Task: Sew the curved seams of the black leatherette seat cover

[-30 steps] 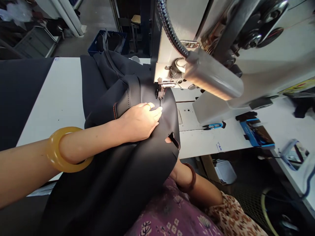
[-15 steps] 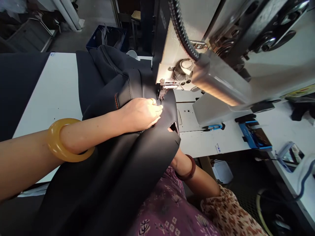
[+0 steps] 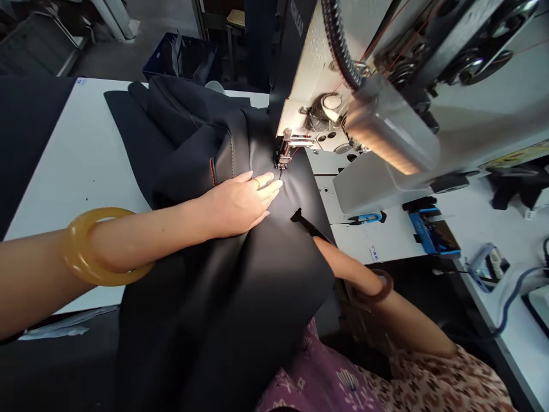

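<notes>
My left hand (image 3: 242,203) lies flat on black leather (image 3: 278,274) just beside the presser foot (image 3: 282,150); my right hand (image 3: 338,266) touches the leather's edge.

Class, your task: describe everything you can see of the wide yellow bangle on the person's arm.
The wide bangle is a thick, smooth, glossy ring of honey-yellow, slightly see-through material, perhaps resin. It hangs loosely and tilted around the left forearm, well back from the hand, touching the skin, with the white table beyond it.

A gray floor (image 3: 150,20) is seen past a white table (image 3: 86,143) (a blue crate (image 3: 178,57) is set there), and a small stool (image 3: 235,20) is placed behind.
</notes>
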Demonstrator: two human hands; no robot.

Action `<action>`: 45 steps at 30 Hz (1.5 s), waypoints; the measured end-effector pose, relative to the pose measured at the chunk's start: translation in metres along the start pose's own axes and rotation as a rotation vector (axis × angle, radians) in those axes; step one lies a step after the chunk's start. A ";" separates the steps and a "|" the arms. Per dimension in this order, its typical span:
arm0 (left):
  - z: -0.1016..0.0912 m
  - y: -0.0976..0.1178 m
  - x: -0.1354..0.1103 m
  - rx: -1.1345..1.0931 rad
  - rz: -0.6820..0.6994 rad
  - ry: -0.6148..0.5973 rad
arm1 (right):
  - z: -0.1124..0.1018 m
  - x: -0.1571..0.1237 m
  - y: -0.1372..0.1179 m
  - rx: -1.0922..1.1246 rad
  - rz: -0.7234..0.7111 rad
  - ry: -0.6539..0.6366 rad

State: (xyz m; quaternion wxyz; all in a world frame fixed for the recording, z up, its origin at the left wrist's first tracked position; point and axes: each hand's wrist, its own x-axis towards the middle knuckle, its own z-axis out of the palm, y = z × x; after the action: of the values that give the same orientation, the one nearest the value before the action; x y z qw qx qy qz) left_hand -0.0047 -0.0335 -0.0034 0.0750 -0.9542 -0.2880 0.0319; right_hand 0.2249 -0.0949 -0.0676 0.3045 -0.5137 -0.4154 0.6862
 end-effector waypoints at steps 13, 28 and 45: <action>0.008 0.004 -0.005 0.054 -0.058 0.104 | 0.013 0.014 -0.035 -0.072 -0.231 0.184; 0.003 -0.006 0.009 0.021 -0.056 0.110 | -0.017 0.057 -0.061 -0.051 -0.191 0.188; 0.014 -0.016 0.016 -0.021 -0.033 0.347 | -0.038 0.095 -0.078 -0.272 -0.388 0.101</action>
State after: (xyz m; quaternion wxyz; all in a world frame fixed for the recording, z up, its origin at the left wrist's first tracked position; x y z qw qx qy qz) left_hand -0.0012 -0.0101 -0.0148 0.1140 -0.9413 -0.2864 -0.1376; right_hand 0.2328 0.0322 -0.0462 0.3789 -0.4943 -0.5791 0.5260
